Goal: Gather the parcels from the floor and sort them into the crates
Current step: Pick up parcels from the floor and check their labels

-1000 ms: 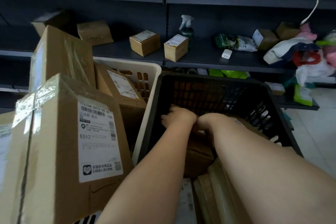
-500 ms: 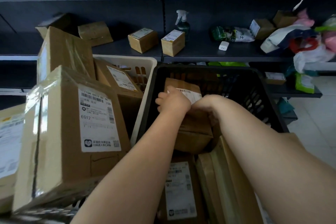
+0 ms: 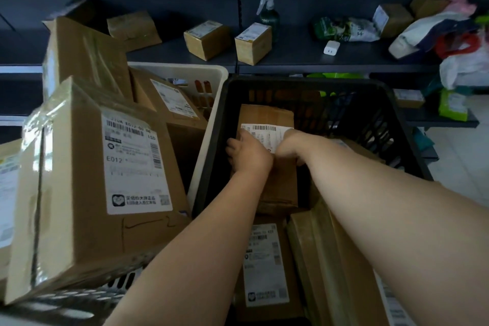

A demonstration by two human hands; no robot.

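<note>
We grip the labelled brown cardboard parcel (image 3: 267, 116) with our left hand (image 3: 248, 155) and right hand (image 3: 289, 144); released unevenly, it could topple onto boxes beneath in the black plastic crate (image 3: 370, 103).

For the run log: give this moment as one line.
stage: sorting | both hands grip parcel | location: black crate | released: no
</note>
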